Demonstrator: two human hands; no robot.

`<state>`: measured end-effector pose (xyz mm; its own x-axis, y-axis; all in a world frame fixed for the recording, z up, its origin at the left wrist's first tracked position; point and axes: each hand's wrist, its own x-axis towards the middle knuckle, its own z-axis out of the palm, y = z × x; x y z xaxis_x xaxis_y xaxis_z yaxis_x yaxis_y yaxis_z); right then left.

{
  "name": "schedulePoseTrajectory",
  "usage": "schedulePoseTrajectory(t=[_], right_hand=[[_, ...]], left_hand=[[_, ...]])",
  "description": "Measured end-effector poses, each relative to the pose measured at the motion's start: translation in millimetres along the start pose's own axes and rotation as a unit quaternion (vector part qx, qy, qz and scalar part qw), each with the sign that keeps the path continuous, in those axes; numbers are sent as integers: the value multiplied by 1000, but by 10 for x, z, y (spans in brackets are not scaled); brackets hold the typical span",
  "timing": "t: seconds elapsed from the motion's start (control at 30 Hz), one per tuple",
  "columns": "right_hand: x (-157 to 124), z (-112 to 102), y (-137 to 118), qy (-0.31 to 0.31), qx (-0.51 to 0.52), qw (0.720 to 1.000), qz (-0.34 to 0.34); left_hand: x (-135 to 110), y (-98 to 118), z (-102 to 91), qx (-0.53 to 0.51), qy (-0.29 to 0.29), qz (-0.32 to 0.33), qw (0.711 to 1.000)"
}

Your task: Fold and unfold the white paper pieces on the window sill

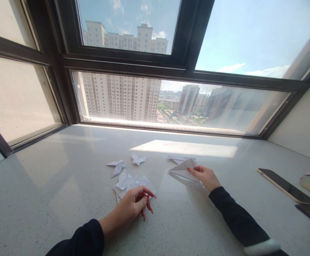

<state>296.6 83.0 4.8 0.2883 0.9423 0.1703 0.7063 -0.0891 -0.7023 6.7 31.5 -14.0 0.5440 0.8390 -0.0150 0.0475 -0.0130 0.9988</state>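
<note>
At the right of centre, the right hand (205,176) pinches a folded paper (183,170), its thumb across the upper face. The other fingers are mostly hidden and I cannot tell how hard they press: too tight a pinch could leave a stray crease, too slack a one could let the paper slip. Just behind it lies a second folded paper (174,158), which a careless drag might sweep along.

At lower centre, the left hand (128,204) hangs with fingers loosely curled, grasping nothing visible, over the near edge of a paper pile (124,181); contact is unclear. If that wrist dropped or swung, the overlapping pieces would probably slide apart or flatten. Beyond the pile, left of centre, two small pieces, a pointed piece (119,164) and a stubby piece (138,160), look light enough for a brush of the fingers to scatter.

At the far right of the white sill (72,206), an elbow swung wide could knock the phone (285,185).
</note>
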Motion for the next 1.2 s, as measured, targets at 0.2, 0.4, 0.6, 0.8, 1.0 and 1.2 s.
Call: schedulePoseTrajectory(t=[0.2,0.4,0.6,0.8,1.0,1.2], right_hand=[[84,-89,155,16,-134,988,69],[86,-7,160,18,-209,975,73],[79,20,175,51,-238,966,90],[43,54,133,92,-255,959,82],[-18,-3,-73,158,-254,953,49],[-408,284,-611,119,-186,962,-163]], left_hand=[[-3,4,4,-1,2,5,1000],[-7,1,1,2,-4,-2,1000],[-104,108,71,115,-10,30,993],[-139,266,20,174,35,97,979],[8,301,-355,192,201,121,953],[82,245,-564,225,279,102,928]])
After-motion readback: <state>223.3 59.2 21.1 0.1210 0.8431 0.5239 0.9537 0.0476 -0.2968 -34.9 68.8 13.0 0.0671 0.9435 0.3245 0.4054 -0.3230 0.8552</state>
